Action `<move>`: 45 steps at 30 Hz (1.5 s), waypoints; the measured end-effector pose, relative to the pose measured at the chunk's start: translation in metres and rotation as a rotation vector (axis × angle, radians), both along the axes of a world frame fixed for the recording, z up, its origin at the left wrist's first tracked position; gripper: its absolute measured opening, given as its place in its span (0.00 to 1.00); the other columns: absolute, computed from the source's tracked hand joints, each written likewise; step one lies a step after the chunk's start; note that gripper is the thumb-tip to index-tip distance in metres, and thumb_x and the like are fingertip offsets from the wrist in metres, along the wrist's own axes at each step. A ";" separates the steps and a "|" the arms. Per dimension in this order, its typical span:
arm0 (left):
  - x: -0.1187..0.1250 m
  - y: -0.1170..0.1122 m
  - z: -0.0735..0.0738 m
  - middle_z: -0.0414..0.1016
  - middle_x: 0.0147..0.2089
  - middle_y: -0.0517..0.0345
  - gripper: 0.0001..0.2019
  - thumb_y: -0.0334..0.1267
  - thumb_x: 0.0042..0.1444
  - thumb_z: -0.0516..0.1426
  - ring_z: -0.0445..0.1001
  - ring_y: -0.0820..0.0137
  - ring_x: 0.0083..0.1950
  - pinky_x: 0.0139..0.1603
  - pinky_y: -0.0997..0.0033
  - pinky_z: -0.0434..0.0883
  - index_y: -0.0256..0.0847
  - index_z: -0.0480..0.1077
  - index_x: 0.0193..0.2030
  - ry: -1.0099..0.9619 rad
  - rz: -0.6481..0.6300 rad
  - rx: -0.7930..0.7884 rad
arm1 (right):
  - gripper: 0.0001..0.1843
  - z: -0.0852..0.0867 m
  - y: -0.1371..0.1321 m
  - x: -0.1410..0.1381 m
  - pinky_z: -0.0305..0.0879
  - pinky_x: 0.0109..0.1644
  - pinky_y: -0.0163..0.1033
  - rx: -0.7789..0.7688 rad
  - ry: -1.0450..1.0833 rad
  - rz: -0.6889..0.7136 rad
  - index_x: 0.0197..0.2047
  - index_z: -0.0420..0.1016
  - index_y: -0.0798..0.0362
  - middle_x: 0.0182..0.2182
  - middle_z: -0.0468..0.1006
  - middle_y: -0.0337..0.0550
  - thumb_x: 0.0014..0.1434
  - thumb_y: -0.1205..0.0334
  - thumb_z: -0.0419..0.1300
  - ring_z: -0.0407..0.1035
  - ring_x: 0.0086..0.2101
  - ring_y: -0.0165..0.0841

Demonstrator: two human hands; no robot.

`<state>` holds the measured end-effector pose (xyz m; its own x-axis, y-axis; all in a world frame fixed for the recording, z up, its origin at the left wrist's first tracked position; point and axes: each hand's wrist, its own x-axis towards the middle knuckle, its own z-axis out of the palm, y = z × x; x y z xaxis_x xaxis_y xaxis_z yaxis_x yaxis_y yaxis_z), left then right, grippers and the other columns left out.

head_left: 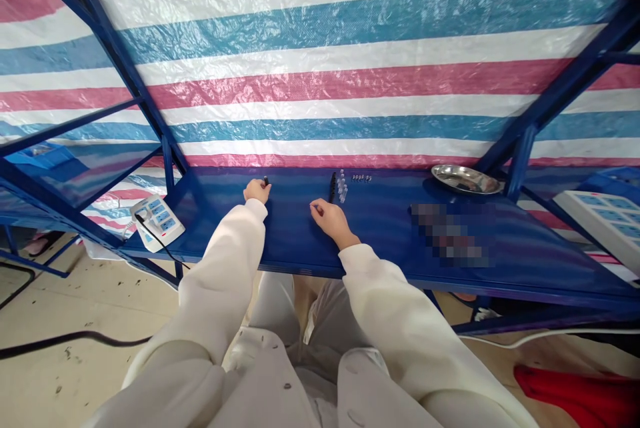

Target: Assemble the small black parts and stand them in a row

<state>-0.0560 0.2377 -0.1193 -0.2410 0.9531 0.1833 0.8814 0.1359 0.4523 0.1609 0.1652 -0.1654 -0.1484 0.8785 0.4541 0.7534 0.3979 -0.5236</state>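
My left hand [256,191] is closed over the left-centre of the blue shelf. A small black piece [266,180] stands up between its fingertips; its exact kind is too small to tell. My right hand [329,220] hovers to the right of it, thumb and fingers pinched together, and whatever they hold cannot be made out. Just beyond the right hand runs a row of small black pieces [333,183]. Beside that row are several small clear plastic pieces [343,189]. Farther right lie several tiny metal parts [361,178] in a line.
A shiny oval metal dish [465,179] sits at the back right of the blue shelf [385,241]. A blurred-out patch [447,235] covers something in front of it. At the left end lies a white power strip [159,221] with a black cord. Blue frame posts [523,158] flank the shelf.
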 end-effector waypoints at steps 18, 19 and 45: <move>-0.012 0.008 -0.017 0.77 0.40 0.50 0.08 0.38 0.48 0.57 0.72 0.61 0.47 0.49 0.61 0.62 0.42 0.74 0.35 0.021 0.105 -0.160 | 0.16 0.012 -0.006 -0.002 0.55 0.29 0.33 0.022 0.040 -0.127 0.42 0.71 0.53 0.22 0.71 0.40 0.60 0.57 0.45 0.66 0.24 0.31; -0.011 0.007 -0.017 0.77 0.40 0.50 0.08 0.38 0.48 0.56 0.72 0.61 0.47 0.49 0.60 0.62 0.42 0.74 0.35 0.016 0.107 -0.165 | 0.17 0.013 -0.006 -0.002 0.55 0.29 0.32 0.030 0.050 -0.147 0.42 0.70 0.53 0.22 0.71 0.40 0.60 0.56 0.45 0.66 0.25 0.31; 0.124 -0.073 -0.023 0.63 0.54 0.45 0.30 0.34 0.58 0.47 0.64 0.59 0.51 0.46 0.61 0.64 0.44 0.42 0.67 0.244 -0.678 0.022 | 0.14 0.018 0.014 0.057 0.60 0.41 0.42 -0.202 0.108 -0.618 0.41 0.70 0.57 0.37 0.75 0.52 0.51 0.66 0.50 0.68 0.40 0.41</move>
